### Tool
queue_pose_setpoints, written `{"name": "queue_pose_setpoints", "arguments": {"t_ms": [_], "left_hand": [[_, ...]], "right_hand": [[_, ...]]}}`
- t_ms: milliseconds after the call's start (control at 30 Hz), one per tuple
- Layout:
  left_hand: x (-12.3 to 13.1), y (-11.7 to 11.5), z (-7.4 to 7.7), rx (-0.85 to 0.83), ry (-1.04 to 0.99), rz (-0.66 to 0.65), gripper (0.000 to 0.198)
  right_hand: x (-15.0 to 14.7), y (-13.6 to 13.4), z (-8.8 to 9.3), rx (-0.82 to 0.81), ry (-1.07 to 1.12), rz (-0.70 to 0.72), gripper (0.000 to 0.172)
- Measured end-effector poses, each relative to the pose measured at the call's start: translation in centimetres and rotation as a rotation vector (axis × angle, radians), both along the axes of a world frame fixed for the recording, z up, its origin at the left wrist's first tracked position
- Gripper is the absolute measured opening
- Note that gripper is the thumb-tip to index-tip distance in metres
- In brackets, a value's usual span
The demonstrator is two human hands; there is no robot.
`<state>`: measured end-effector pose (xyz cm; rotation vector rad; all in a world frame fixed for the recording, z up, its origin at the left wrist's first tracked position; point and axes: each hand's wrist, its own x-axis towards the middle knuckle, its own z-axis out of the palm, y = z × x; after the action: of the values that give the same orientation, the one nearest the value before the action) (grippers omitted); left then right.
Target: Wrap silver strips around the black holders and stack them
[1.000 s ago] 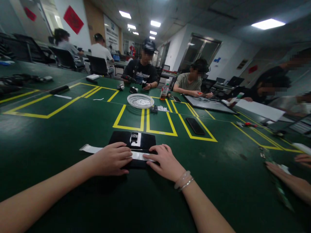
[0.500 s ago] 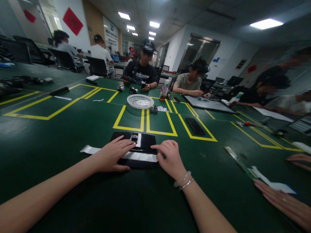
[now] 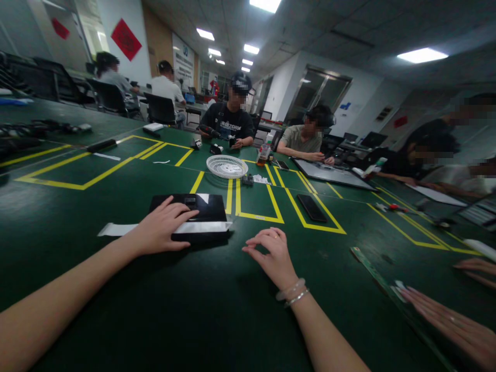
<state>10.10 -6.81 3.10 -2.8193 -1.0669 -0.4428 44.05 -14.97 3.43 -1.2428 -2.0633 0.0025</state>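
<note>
A flat black panel (image 3: 205, 209) lies on the green table (image 3: 217, 310) with a long pale strip (image 3: 201, 227) across its near edge. My left hand (image 3: 158, 231) rests flat on the panel and the strip, fingers stretched out. A small dark part (image 3: 190, 200) and a white patch sit near the panel's far edge. My right hand (image 3: 272, 254) hovers over bare table to the right of the panel, fingers loosely curled and holding nothing.
Yellow tape boxes mark the table. A white mesh basket (image 3: 227, 166) stands beyond the panel, a black phone (image 3: 311, 207) to the right. Another person's hands (image 3: 449, 320) lie by a green strip (image 3: 377, 274) at right. Several people sit across the table.
My right hand lifted off the strip and drew back to the right. The panel and strip, under my left hand, now lie further left relative to the yellow boxes; the view also turned.
</note>
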Motion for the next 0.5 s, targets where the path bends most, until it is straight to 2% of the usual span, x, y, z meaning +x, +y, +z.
{"name": "queue_pose_setpoints", "arguments": {"t_ms": [100, 167, 267, 367, 500], "left_hand": [[-3.9, 1.9, 0.7, 0.068, 0.005, 0.208, 0.074], [-6.9, 3.0, 0.7, 0.127, -0.06, 0.358, 0.079], [-11.5, 4.1, -0.2, 0.295, -0.234, 0.569, 0.091], [-15.4, 4.5, -1.5, 0.464, -0.276, 0.736, 0.091], [-18.7, 4.4, -3.0, 0.465, -0.243, 0.897, 0.094]], "right_hand": [[0.2, 0.2, -0.4, 0.004, 0.016, -0.027, 0.011], [0.3, 0.3, -0.5, 0.008, 0.045, -0.053, 0.012], [0.2, 0.2, -0.4, -0.038, 0.107, -0.065, 0.018], [0.1, -0.1, 0.0, -0.125, 0.177, -0.068, 0.028], [0.0, -0.4, 0.5, -0.171, 0.259, -0.081, 0.044]]}}
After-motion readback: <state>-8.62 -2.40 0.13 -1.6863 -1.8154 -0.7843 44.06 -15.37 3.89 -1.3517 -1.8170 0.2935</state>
